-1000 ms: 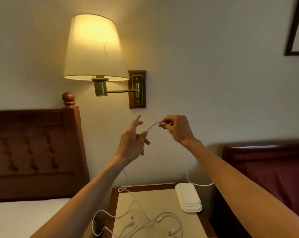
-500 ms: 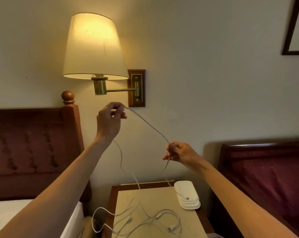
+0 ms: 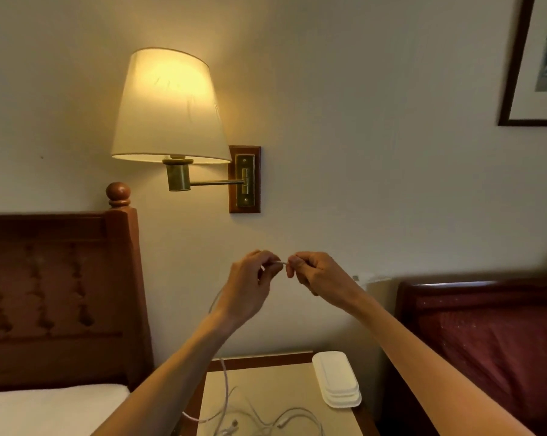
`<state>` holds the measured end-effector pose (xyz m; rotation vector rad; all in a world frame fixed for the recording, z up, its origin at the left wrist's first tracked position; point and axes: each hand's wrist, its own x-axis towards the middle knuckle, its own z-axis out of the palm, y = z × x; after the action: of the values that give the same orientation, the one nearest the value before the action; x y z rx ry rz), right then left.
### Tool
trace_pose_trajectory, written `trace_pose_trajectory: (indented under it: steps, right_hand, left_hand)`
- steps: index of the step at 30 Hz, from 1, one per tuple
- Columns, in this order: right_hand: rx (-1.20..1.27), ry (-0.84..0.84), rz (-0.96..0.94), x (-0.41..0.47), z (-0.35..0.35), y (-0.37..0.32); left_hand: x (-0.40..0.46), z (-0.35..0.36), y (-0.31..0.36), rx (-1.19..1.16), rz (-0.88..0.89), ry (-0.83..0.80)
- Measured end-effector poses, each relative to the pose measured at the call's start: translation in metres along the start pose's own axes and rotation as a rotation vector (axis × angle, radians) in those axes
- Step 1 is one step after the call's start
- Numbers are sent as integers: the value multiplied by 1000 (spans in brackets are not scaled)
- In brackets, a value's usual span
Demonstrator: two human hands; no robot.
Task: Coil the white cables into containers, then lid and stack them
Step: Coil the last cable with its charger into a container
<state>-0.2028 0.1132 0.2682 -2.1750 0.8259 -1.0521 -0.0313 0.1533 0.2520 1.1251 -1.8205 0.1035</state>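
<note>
Both hands pinch the white cable (image 3: 281,263) (slack hangs below).

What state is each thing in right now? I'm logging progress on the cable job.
wall lamp: lit
white cable: uncoiled, held up by both hands
left hand: pinches cable
right hand: pinches cable
containers: stacked on nightstand
other cables: loose, tangled
</note>
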Motion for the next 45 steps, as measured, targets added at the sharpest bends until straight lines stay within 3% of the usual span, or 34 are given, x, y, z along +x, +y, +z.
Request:
trace_pose_trajectory:
  steps: [2, 6, 12, 14, 17, 19, 21, 26, 31, 34, 36, 40, 45]
  right_hand:
    - [75, -86, 33, -7, -8, 4]
    - [258, -175, 142, -23, -24, 15]
    - [331, -223, 180, -28, -38, 8]
    - [408, -202, 179, -28, -42, 0]
    - [698, -91, 240, -24, -47, -15]
    - [853, -32, 248, -19, -49, -24]
    - [920, 4, 240, -14, -49, -29]
    - [828, 139, 231, -6, -54, -35]
    - [606, 204, 189, -9, -48, -38]
    - [494, 214, 164, -10, -35, -41]
    - [390, 182, 153, -9, -29, -40]
    - [156, 127, 128, -13, -22, -35]
    - [326, -19, 81, -21, -22, -34]
  left_hand:
    - [8, -9, -5, 46, 31, 27]
    - [25, -42, -20, 29, -118, 177]
    - [31, -68, -51, 48, -262, 419]
    - [30, -72, -64, 78, -370, 304]
    - [22, -65, -75, 287, -458, -191]
    - [15, -52, -68, 485, -424, -466]
    - [9, -40, -56, 530, -330, -617]
    - [-7, -29, -21, -205, -364, -748]
    - [-2, -28, 19, 209, -5, -756]
    - [-5, -22, 44, 302, 130, -822]
    - [-3, -18, 54, 315, 236, -741]
    - [10, -21, 44, 248, 443, -331]
    - [17, -22, 31, 156, 467, -24]
